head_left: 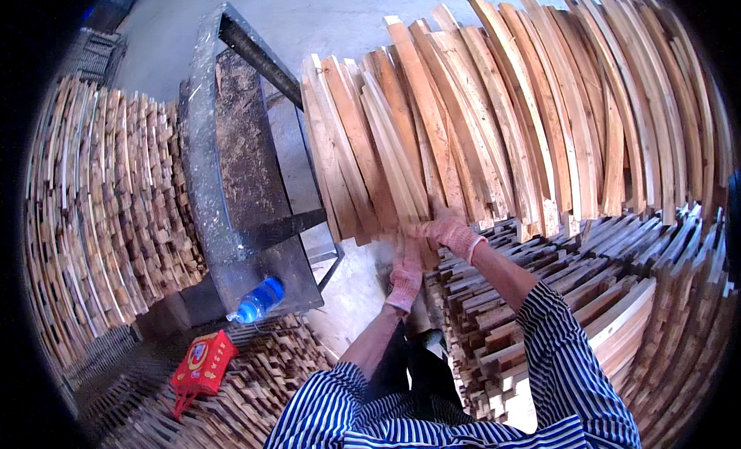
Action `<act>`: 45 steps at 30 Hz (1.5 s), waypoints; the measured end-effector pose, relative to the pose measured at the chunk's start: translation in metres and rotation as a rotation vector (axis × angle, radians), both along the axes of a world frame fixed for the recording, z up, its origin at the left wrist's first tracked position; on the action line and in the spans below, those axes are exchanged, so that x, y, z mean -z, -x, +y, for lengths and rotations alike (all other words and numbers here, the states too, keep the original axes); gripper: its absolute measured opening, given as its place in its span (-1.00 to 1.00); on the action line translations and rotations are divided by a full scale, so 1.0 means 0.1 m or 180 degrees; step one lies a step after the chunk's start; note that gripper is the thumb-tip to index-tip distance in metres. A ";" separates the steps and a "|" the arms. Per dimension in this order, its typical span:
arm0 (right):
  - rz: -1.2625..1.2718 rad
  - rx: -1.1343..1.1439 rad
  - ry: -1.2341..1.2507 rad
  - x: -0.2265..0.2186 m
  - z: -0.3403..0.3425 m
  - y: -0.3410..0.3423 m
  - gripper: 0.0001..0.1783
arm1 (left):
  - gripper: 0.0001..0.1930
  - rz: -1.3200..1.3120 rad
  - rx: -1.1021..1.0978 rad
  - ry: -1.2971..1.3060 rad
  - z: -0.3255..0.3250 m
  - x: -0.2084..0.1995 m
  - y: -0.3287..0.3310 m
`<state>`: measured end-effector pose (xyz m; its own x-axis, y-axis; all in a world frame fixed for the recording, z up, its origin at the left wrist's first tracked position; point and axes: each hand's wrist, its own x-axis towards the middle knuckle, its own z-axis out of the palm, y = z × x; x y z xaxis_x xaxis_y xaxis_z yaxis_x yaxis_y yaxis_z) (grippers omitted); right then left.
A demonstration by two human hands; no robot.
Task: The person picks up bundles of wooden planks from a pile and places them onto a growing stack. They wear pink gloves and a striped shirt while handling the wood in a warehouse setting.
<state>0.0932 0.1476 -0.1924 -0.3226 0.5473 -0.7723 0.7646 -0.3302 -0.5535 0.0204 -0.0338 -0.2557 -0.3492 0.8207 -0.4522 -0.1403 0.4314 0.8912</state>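
Note:
Rough wooden strips (455,117) lie side by side in a long row in front of me, their near ends toward my body. My left hand (406,270), in a pinkish knit work glove, is closed at the near ends of some strips toward the row's left part; its fingertips are smeared by motion. Just right of it, my right hand (451,234), in a matching glove, is closed on strip ends too, its fingers partly hidden. The strips (397,152) leading up from my hands look slightly blurred. Both striped sleeves reach forward, with the hands almost touching.
A dark, paint-spotted metal frame (207,155) stands left of the row. On its near end lies a blue-capped plastic bottle (261,298); a red printed bag (204,362) rests below on stacked wood. More wood stacks rise at far left (108,202) and right (625,318).

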 end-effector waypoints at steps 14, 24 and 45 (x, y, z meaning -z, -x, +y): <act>0.0460 0.0253 -0.1215 -0.10 -0.04 0.69 0.15 | -0.44 0.0326 -0.2490 -0.0638 0.75 0.23 0.31; 0.0342 0.0228 -0.0937 1.12 -0.38 0.99 0.21 | -0.41 0.1050 -0.1724 0.0497 0.77 0.70 0.98; 0.0470 -0.0150 -0.0529 0.25 -0.26 0.96 0.17 | -0.32 -0.3224 -0.2323 -0.0354 0.62 0.76 0.79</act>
<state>-0.0028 0.1219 -0.2173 -0.4536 0.6448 -0.6152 0.6837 -0.1910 -0.7043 -0.0587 0.0286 -0.3318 -0.2742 0.6334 -0.7236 -0.9570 -0.1057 0.2701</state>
